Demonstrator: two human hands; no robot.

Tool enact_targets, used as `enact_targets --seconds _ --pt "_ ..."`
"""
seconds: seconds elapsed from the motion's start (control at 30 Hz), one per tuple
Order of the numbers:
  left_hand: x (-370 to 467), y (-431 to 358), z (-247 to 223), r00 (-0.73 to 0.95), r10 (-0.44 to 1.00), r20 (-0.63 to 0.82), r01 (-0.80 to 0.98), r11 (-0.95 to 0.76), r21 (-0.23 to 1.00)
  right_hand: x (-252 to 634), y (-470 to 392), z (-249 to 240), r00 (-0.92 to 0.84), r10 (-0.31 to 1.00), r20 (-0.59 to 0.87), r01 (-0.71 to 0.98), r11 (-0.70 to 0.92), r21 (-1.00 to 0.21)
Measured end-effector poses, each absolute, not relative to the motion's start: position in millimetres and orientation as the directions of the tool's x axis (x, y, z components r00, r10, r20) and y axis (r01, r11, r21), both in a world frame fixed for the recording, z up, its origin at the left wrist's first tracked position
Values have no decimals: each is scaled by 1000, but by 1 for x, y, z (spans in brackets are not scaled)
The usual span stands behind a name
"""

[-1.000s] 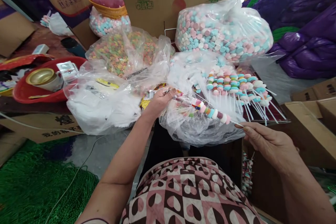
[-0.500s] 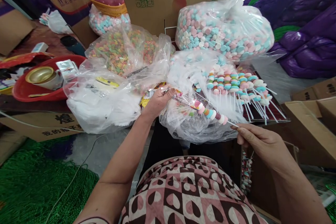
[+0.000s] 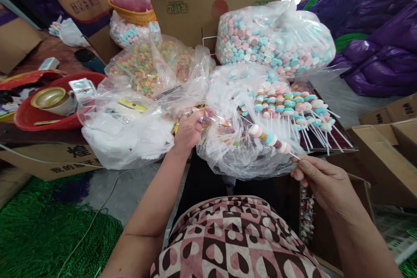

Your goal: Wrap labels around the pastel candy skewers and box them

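1. The marshmallow skewer [image 3: 269, 139] is hovering near the tabletop's [image 3: 338, 125] front edge, above a crinkled clear bag [image 3: 224, 160].
2. The right hand [image 3: 321, 177] is pinching the thin stick [image 3: 295, 156]; across a gap, the left hand [image 3: 189, 129] is gripping a glossy wrapper [image 3: 213, 118].
3. Disc-stacked skewers [image 3: 288, 103] are crowding the right front corner.

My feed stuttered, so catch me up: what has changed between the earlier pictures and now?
The left hand has drawn the printed clear wrapper leftward, so it no longer overlaps the tip of the candy skewer. Nothing was let go: the right hand still grips the skewer's stick. The laid-out skewers stayed put.
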State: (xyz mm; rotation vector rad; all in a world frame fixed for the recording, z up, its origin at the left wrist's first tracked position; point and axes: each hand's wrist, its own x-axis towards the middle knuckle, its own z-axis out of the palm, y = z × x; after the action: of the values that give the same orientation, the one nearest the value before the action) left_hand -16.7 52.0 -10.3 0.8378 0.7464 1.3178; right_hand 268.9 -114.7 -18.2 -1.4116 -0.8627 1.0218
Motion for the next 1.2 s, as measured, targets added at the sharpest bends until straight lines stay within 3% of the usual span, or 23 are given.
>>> enact_targets --seconds 0.13,0.3,0.43,0.7,0.93,1.2 --pt "-14 38 -4 204 979 -20 -507 123 853 258 -114 -21 337 934 -115 -100 -86 -991" --pt "8 9 2 456 882 -124 -423 337 841 249 -112 -23 328 943 -62 -65 -43 -997" --pt "22 -4 6 566 821 -81 -376 344 860 248 -112 -26 301 953 -39 -40 -29 -999" --pt "25 -5 2 538 843 -15 -395 268 879 247 -115 -29 282 958 -56 -41 -47 -998" --pt "18 0 7 417 905 -84 -581 337 741 256 -114 -21 325 940 -103 -71 -85 -994" --pt "28 0 -6 419 903 -96 -437 293 850 244 -117 -19 306 947 -93 -90 -69 -994"
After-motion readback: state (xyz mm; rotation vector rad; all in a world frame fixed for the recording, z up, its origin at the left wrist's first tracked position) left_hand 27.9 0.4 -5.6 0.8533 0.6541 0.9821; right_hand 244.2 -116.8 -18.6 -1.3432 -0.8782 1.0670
